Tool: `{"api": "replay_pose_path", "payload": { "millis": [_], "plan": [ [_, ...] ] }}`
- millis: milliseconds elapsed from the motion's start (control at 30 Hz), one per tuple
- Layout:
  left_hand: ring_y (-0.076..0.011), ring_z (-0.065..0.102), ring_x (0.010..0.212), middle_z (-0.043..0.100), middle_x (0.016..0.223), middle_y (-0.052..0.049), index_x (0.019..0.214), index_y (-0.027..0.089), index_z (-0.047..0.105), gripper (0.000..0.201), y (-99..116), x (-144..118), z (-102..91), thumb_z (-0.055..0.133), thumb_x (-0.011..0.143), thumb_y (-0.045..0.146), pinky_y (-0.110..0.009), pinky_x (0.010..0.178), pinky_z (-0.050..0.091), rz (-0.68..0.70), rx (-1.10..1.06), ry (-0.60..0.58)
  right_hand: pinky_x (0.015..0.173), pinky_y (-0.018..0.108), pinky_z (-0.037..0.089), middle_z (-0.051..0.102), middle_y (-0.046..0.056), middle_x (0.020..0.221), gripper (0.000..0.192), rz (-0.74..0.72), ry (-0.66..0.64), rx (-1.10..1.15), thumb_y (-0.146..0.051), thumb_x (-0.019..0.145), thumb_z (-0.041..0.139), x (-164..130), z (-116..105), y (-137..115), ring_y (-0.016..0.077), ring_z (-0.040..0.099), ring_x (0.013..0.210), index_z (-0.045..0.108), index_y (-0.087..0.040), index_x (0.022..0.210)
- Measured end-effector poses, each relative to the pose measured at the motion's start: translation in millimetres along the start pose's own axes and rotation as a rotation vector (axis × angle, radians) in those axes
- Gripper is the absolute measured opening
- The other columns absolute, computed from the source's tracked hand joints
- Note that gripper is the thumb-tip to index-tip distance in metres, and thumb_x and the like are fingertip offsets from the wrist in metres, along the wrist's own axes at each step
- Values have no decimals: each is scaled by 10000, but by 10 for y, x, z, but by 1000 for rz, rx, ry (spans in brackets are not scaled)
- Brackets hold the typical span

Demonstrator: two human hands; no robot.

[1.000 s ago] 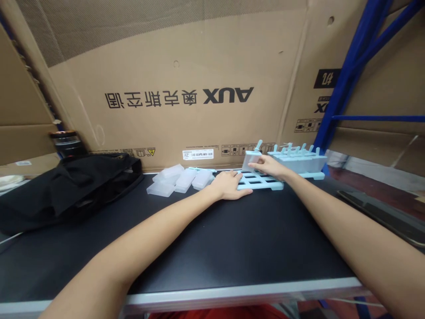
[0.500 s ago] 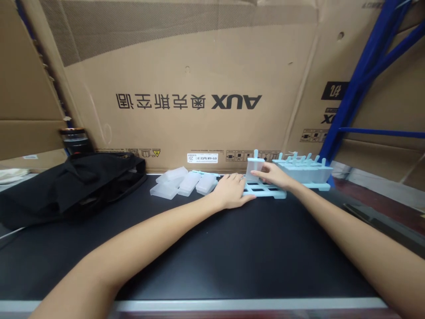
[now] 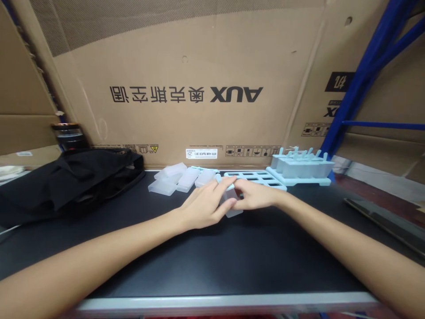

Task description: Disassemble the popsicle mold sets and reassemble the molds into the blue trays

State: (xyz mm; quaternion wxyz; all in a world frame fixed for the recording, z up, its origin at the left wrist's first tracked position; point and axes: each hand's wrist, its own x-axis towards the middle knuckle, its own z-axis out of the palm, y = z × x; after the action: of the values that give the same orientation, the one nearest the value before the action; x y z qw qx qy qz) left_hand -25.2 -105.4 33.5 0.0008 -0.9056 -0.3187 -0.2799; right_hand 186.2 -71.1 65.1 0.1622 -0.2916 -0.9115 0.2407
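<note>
Translucent mould cup [image 3: 232, 204]: frosted plastic, held low over the black surface [image 3: 212, 252] between both hands, just in front of the empty rack; its lower end shows below the fingertips, the rest is hidden by the hands.
Left hand [image 3: 204, 206]: reaches in from the left, fingers [image 3: 222, 188] closed onto the cup's left side and top, thumb underneath.
Right hand [image 3: 254, 195]: comes in from the right, fingers curled and pinching the cup's right side, meeting the left hand at the cup.
Stick piece [image 3: 219, 178]: a pale blue bit shows just above the left fingertips; whether it sits in the cup cannot be told.
Empty rack [image 3: 255, 178]: light blue frame with open slots, lying flat on the surface right behind the hands.
Filled rack [image 3: 300, 167]: second light blue frame to the right of the empty one, carrying a row of upright frosted cups with blue handles sticking up.
Loose cups [image 3: 181, 178]: several frosted cups lying on their sides in a cluster left of the empty rack, near the carton.
Black bag [image 3: 66, 181]: crumpled on the surface's left side, well apart from the hands.
Dark jar [image 3: 68, 136]: stands behind the bag.
Cardboard carton [image 3: 186, 79]: large, printed upside down, forming the backdrop.
Blue shelf post [image 3: 358, 75]: slants up at the right.
</note>
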Motion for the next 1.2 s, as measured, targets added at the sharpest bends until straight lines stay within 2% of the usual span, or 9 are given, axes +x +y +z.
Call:
{"api": "replay_pose_path", "payload": {
  "millis": [133,200,267,433,600,733,833,1100,1200],
  "plan": [
    [-272,593,1151,575,1298,-125,1351,212,445,380,41,28,2,410,1021,398,-463,975,536,37,-42,82,543,229,390,420,-54,645,136,-3,-44,77,-217,796,575,-19,149,-45,94,430,604,478,-190,705],
    [-266,566,1191,542,1329,-129,1325,211,444,356,46,44,-9,416,1018,389,-463,1014,515,73,-75,103,579,232,436,476,-48,698,80,-50,3,154,-150,758,557,-27,204,-63,100,478,645,490,-193,771],
    [-269,537,1244,500,1388,-132,1340,224,429,369,31,46,-18,430,1016,402,-473,1052,491,97,-102,100,648,252,496,562,-26,804,192,-60,65,244,-130,745,576,-26,250,-73,123,562,736,522,-191,918],
    [-258,483,1339,405,1480,-123,1424,304,356,434,-59,32,-6,478,1013,374,-471,1077,474,204,-195,201,623,257,526,608,-37,755,440,32,66,448,-233,856,630,-33,303,-45,135,647,690,447,-193,1253],
    [-264,500,1327,455,1494,-120,1552,353,175,615,-101,34,-19,476,1016,366,-506,1075,471,194,-326,328,550,237,512,646,-8,820,310,-48,96,496,-433,940,613,-39,290,-84,106,634,592,518,-207,1131],
    [-268,573,1223,486,1487,-124,1563,315,277,552,-105,45,-48,412,1035,402,-490,1025,510,161,-341,258,706,300,561,681,21,840,163,-113,142,410,-334,903,645,-15,301,-155,149,678,740,592,-181,926],
    [-275,531,1315,502,1489,-109,1558,309,315,510,-126,46,-40,361,1051,351,-505,1096,461,224,-301,223,774,320,555,701,14,823,56,-127,179,310,-214,861,615,-5,313,-167,166,683,787,625,-184,906],
    [-259,524,1341,533,1468,-122,1595,300,199,552,-219,17,14,333,1059,294,-493,1110,455,200,-247,194,524,243,409,663,7,828,193,-95,306,-6,-297,901,595,-15,324,-165,98,513,549,662,-186,1042],
    [-260,544,1306,556,1435,-120,1591,300,207,551,-248,15,34,334,1056,285,-502,1097,464,239,-231,199,513,239,389,658,14,870,192,-112,314,-53,-283,914,570,-15,340,-187,90,477,539,666,-187,1050]
  ]
}}
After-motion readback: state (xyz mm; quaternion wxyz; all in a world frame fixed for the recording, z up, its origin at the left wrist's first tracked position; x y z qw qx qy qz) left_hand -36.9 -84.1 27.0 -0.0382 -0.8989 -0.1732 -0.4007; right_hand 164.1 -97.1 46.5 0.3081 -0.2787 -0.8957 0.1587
